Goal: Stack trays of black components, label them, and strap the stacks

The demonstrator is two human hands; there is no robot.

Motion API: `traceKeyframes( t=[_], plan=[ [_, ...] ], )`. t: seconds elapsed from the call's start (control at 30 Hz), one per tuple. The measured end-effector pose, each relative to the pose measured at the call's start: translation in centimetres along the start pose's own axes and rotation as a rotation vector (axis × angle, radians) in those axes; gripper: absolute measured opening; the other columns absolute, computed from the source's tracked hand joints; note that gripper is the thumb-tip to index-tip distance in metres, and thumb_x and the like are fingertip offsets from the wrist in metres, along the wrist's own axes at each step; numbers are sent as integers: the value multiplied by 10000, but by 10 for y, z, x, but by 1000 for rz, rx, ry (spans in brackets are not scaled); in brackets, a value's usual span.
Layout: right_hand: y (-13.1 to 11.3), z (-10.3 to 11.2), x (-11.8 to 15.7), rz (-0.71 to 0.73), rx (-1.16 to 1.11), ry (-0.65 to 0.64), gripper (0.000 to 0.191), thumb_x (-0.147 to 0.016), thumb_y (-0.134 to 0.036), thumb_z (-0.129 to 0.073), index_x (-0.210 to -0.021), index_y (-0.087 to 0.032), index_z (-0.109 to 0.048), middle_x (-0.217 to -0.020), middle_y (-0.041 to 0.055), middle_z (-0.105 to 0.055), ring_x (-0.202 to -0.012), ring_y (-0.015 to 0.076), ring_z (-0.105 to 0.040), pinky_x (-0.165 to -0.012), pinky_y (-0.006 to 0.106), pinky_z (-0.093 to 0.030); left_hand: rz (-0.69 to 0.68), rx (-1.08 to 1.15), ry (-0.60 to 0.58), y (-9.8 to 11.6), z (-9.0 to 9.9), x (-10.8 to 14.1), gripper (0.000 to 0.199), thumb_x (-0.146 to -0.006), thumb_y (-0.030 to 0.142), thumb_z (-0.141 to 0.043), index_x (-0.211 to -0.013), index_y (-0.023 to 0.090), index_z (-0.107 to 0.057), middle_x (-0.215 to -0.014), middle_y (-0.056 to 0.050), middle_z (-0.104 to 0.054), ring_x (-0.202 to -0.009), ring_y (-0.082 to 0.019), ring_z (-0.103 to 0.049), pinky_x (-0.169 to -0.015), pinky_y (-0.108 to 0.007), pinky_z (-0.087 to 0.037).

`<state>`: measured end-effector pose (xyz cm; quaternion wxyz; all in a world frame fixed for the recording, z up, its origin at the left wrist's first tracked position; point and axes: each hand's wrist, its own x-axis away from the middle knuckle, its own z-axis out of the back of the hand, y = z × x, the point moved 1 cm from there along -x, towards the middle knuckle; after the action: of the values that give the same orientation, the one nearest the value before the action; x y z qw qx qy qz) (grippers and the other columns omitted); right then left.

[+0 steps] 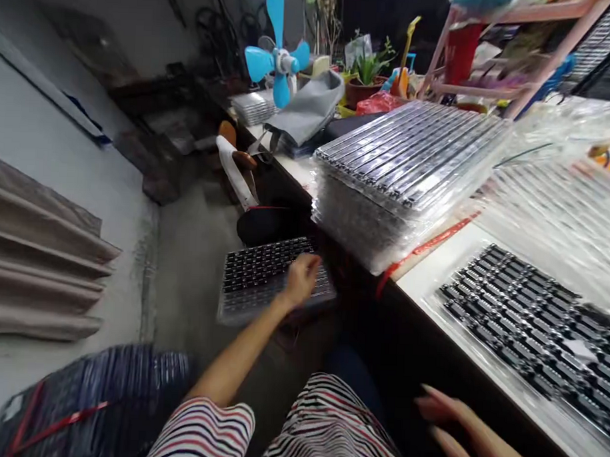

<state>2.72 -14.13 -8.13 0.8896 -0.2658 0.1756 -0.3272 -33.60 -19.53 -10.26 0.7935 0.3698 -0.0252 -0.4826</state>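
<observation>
My left hand [302,280] is stretched out over a clear plastic tray [237,311] filled with rows of small black parts [256,267]. Its fingers are curled together and slightly blurred; whatever they hold, if anything, is too small to make out. The tray rests low, left of the table, on a support that is mostly hidden. At the lower right, my right hand [471,431] hovers by the table's front edge, thumb and fingers apart, holding nothing visible. Nearest to it on the table lies another clear tray [437,303] with black electronic parts [526,329] in rows.
A tall stack of clear plastic trays [375,217] stands on the white table [423,279], beside a red strap [445,235]. Behind are a blue fan [281,60], a grey bag [309,112] and a pink rack [480,90]. Strapped dark trays [109,395] sit at lower left.
</observation>
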Motion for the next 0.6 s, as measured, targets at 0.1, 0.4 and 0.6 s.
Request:
traceKeyframes(
  t=[0.1, 0.4, 0.6],
  plan=[
    [-26, -59, -49, 39, -314, -302, 294, -905, -433, -449, -1093, -313, -639, -958, 30, -691, -919, 210, -646, -751, 310, -550, 72, -87, -39, -69, 9, -31, 216, -874, 120, -439, -864, 136, -654, -854, -100, -649, -835, -198, -595, -778, -361, -478],
    [-64, -124, -139, 85, -512, -433, 332, -927, -390, -433, -1119, -193, -619, -991, 80, -656, -926, 204, -625, -835, 334, -501, 39, -280, -291, -97, -42, -73, 65, -828, 175, -593, -864, 125, -613, -953, -44, -612, -940, -179, -567, -854, -384, -456],
    [-42, -120, -111, -9, -458, -417, 306, -937, -352, -412, -1066, -193, -639, -975, 69, -670, -874, 185, -632, -768, 301, -503, 16, -305, -350, -102, -42, -75, 109, -794, 63, -504, -836, 141, -568, -935, -99, -573, -946, -229, -527, -859, -389, -423]
  ],
)
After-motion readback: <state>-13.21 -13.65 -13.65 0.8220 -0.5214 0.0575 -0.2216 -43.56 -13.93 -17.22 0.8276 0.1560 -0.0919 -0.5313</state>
